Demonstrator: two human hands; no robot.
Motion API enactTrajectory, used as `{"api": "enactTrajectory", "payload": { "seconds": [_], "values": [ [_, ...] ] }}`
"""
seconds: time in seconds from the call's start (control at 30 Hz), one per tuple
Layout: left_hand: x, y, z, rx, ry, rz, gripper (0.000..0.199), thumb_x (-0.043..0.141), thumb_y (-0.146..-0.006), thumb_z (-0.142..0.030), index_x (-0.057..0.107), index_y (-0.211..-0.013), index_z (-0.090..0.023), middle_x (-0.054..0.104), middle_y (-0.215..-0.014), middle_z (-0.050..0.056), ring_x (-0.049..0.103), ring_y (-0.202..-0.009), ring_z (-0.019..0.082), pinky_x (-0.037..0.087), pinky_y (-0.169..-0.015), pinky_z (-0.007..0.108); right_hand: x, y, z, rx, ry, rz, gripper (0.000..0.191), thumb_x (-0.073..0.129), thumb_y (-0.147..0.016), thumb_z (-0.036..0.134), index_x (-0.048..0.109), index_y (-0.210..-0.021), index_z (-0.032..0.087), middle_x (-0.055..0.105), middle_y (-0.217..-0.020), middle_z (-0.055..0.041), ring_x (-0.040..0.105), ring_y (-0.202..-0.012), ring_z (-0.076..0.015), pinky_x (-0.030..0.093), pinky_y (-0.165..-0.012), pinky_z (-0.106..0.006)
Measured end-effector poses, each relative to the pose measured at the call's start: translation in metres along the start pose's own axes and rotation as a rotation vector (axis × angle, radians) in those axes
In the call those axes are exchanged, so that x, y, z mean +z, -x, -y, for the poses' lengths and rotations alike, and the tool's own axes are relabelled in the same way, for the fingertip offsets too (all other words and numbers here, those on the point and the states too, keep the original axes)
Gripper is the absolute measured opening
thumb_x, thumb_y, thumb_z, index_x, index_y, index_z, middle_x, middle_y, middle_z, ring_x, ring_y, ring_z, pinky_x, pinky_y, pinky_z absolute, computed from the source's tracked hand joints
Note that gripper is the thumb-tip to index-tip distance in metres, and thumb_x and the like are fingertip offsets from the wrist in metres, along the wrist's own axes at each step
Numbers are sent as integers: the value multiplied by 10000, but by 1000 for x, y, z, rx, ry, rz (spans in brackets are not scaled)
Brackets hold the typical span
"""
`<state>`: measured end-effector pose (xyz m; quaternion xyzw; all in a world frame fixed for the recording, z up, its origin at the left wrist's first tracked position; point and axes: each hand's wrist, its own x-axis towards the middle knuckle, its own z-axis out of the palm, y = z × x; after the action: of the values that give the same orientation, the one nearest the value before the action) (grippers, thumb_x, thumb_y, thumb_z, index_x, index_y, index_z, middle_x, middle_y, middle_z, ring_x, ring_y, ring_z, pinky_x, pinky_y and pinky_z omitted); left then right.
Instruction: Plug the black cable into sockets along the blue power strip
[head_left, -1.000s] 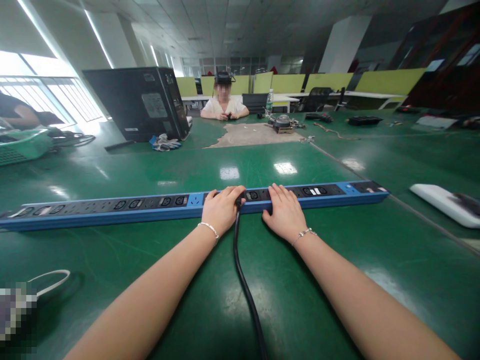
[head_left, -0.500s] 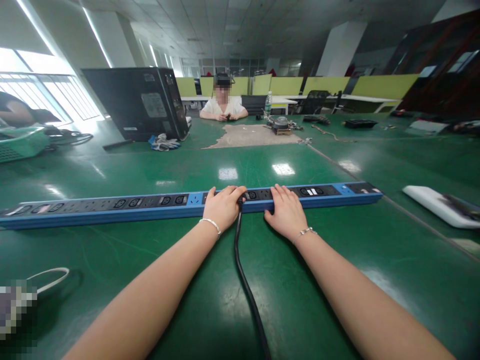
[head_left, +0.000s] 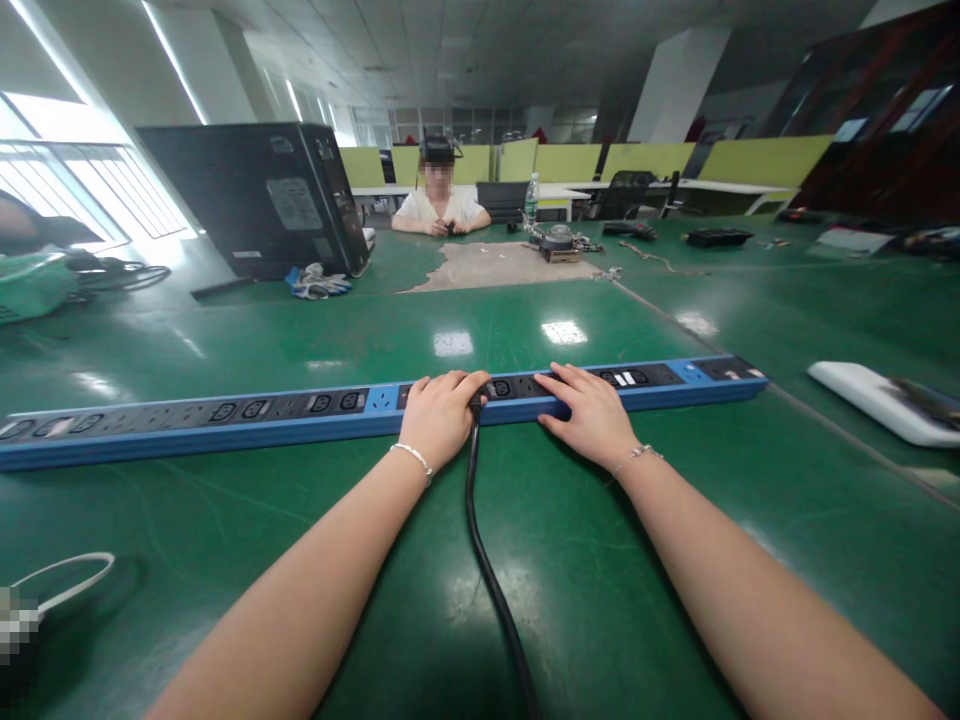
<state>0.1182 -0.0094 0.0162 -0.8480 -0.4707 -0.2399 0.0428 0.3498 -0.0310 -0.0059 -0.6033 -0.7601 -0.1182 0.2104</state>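
Observation:
A long blue power strip (head_left: 330, 436) with black socket panels lies across the green table in the head view. My left hand (head_left: 442, 415) is closed at its middle, pressing on the black power cord plug (head_left: 475, 402) at a socket; its fingertips are partly hidden. From that plug the black cord (head_left: 489, 570) runs down toward me. Farther right, my right hand (head_left: 592, 415) is over the strip with fingers spread, the thumb at its front edge. Whether those fingers still touch the strip I cannot tell.
A black computer case (head_left: 255, 205) stands at the back left with work gloves (head_left: 319, 283) before it. A person (head_left: 441, 205) sits across the table (head_left: 360, 600). A white device (head_left: 877, 400) lies to the right. A green basket (head_left: 34, 285) is at far left.
My right hand has slid slightly right, and its fingers have spread from their closer hold on the strip. My left hand stays at the plug. The view has shifted a little.

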Motion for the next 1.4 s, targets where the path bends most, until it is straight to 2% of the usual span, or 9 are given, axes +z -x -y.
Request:
{"api": "enactTrajectory", "payload": {
  "seconds": [0.17,0.37,0.57,0.73,1.03,1.13,1.27,1.33,1.4],
  "values": [
    [1,0,2,10,3,-15,292,392,-910,-289,501,-1180,-305,622,-1125,19,557,-1029,199,354,-938,388,0,-1,-2,-7,-9,-1,532,641,-736,341,547,-1253,263,485,-1357,-57,427,-1249,-246,344,-1029,-446],
    [1,2,1,0,-9,-11,294,384,-915,-297,494,-1187,-301,621,-1131,17,554,-1037,195,341,-957,389,1,-1,-6,-30,-10,7,616,632,-740,371,503,-1290,127,501,-1335,-111,421,-1261,-242,332,-1060,-414],
    [2,2,1,-5,-13,-9,305,380,-915,-275,484,-1199,-308,614,-1145,24,551,-1050,193,331,-972,405,1,1,-2,90,49,-5,598,643,-723,433,530,-1268,213,474,-1365,-63,364,-1292,-304,276,-1060,-529],
    [3,3,0,-7,-25,-25,303,376,-917,-267,486,-1197,-302,615,-1152,27,558,-1043,187,330,-976,409,3,3,-7,56,19,-2,589,629,-737,427,517,-1276,219,478,-1363,-65,378,-1286,-278,310,-1046,-487],
    [9,3,1,-1,0,-66,288,369,-921,-272,519,-1167,-281,643,-1118,36,578,-1026,194,353,-969,427,7,4,-11,52,29,-44,719,622,-729,446,428,-1331,104,416,-1393,-161,402,-1270,-284,306,-1054,-459],
    [4,-2,1,-28,130,-159,259,407,-906,-271,549,-1122,-248,663,-1067,44,606,-966,189,410,-920,395,7,5,-9,94,44,-47,706,626,-717,488,469,-1297,118,394,-1410,-153,346,-1305,-290,281,-1065,-470],
    [-15,-12,-2,-217,369,-462,262,451,-886,-292,547,-1116,-208,675,-998,41,638,-840,158,484,-785,288,6,6,-13,214,70,-72,822,638,-648,610,476,-1290,123,384,-1418,-148,255,-1341,-330,214,-1077,-531],
    [-21,-14,-5,-202,409,-468,263,472,-875,-288,548,-1115,-212,669,-1025,34,641,-859,154,487,-799,277,5,6,-17,222,60,-54,851,643,-642,612,462,-1301,106,400,-1406,-156,289,-1326,-321,212,-1083,-516],
    [-21,-12,-8,-157,434,-393,264,476,-871,-272,547,-1119,-217,663,-1056,32,637,-903,156,485,-831,286,2,5,-23,181,40,-13,810,644,-666,570,460,-1306,108,427,-1389,-147,337,-1304,-296,237,-1083,-483]
  ]
}}
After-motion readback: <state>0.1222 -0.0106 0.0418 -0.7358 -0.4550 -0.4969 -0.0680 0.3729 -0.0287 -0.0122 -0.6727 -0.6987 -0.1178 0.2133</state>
